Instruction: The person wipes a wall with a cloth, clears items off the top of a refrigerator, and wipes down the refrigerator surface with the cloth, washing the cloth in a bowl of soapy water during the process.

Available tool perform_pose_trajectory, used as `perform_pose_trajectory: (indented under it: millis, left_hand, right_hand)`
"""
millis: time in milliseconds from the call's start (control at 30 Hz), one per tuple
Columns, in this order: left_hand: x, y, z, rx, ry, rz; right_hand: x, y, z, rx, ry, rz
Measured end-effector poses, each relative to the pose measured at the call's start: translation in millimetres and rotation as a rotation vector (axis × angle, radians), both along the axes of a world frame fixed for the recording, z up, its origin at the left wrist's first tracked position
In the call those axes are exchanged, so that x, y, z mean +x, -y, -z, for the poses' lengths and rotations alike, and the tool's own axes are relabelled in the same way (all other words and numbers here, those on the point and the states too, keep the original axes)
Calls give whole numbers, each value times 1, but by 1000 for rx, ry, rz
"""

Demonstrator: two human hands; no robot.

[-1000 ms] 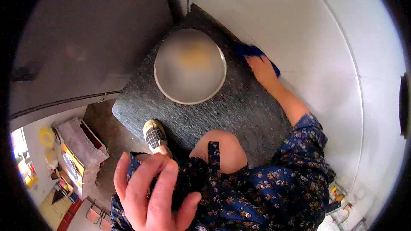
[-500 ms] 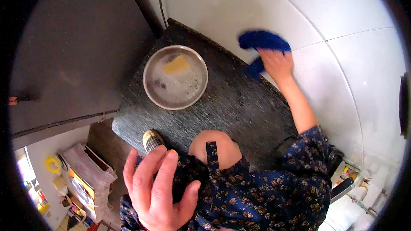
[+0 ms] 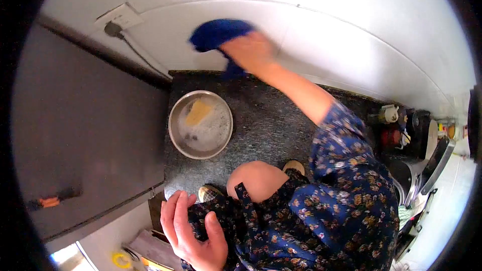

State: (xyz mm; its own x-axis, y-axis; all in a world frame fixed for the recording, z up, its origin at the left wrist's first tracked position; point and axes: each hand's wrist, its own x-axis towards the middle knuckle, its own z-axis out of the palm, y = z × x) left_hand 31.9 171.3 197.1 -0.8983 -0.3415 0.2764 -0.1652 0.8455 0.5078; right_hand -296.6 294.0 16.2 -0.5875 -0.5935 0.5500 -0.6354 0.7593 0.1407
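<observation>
A dark blue cloth (image 3: 218,34) is spread against the white tiled wall, and my right hand (image 3: 251,52) presses on it with the fingers over its near side. The hand is smeared by motion. Below and to the left, a round metal basin (image 3: 172,126) of sudsy water stands on the dark speckled counter (image 3: 266,120). A yellow sponge (image 3: 199,113) lies in the suds. My left hand (image 3: 196,236) hangs in the air near my knee, fingers apart and slightly curled, holding nothing.
Left of the counter rises a large dark panel (image 3: 100,135). A plug (image 3: 113,29) sits in a wall socket (image 3: 125,16), its cord running down to the corner. Pans, a knife (image 3: 437,165) and jars crowd the right side. My shoes (image 3: 208,193) rest on the counter.
My view has turned, bringing the socket and plug into sight. My right hand and the cloth have moved left along the wall, above the basin. My left hand stays low and open.
</observation>
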Motion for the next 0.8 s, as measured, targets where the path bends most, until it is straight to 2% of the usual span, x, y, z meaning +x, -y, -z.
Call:
perform_pose_trajectory:
  millis: [33,100,133,167,233,333,400,467,533,567,600,633,667,700,767,800]
  left_hand:
    - [-6,2,3,18,5,14]
    - [-18,4,5,35,23,65]
    - [-23,6,8,52,34,86]
    - [-28,9,13,65,43,110]
    - [-43,10,17,89,61,171]
    - [-49,11,19,85,72,183]
    - [-44,12,17,130,50,188]
    - [-29,16,22,134,16,162]
    - [-23,16,21,70,14,177]
    - [-21,14,20,57,12,173]
    - [-20,13,20,44,4,166]
    - [-21,15,21,36,6,167]
    - [-20,18,22,26,7,166]
    - [-20,20,23,13,8,161]
    - [-15,20,20,46,6,128]
    - [-11,18,20,68,-2,82]
  right_hand:
    - [22,-29,-38,183,296,413]
    - [43,-120,-48,-107,-96,545]
    - [52,-160,-58,-144,-315,520]
    - [61,-195,-50,-90,-439,697]
    - [74,-246,-21,-125,-403,953]
    - [78,-297,54,-295,93,1198]
    - [56,-309,141,-839,5,1234]
    - [31,-250,158,-1538,-38,1115]
    - [18,-158,142,-1919,-53,1101]
    - [19,-116,159,-1124,394,1335]
    - [21,-74,175,-272,473,1375]
    - [13,-35,186,-369,622,1202]
    - [9,9,185,-686,712,1095]
    - [10,34,160,-802,914,923]
    - [2,84,185,-1476,878,782]
    - [-6,98,184,-1624,893,753]
